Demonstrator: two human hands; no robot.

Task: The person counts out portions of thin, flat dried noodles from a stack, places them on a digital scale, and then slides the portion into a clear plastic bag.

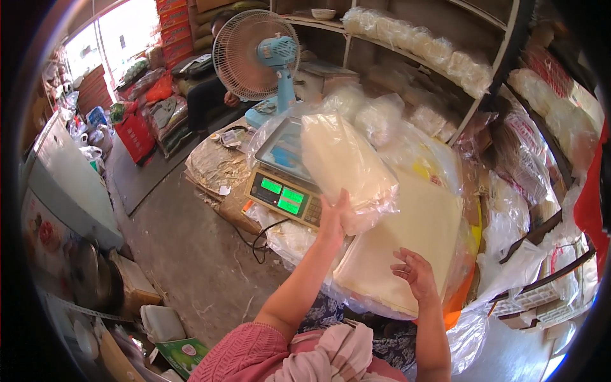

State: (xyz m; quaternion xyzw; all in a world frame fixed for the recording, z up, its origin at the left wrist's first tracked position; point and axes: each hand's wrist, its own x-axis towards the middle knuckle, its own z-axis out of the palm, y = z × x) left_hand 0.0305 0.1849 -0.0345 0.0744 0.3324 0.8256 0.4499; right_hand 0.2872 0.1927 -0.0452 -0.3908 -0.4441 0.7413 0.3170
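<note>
My left hand point(334, 215) grips the near side of a clear plastic bag point(351, 164) packed with pale cream sheets, its thumb on the plastic. The bag is tilted and overlaps the right side of a digital scale point(281, 193) with green lit displays; I cannot tell whether it rests on the metal pan point(281, 148). Over the front of a stack of large cream sheets point(410, 229) hovers my right hand point(413, 274), with fingers apart and nothing held. Plastic film lies beneath and around that stack.
Behind the scale stands a blue electric fan point(281, 62). Bagged goods point(377, 114) crowd the table's back, and more line a shelf point(415, 43). A person's hand point(231, 99) shows behind the fan. A black cable point(260, 241) hangs at the table's left edge.
</note>
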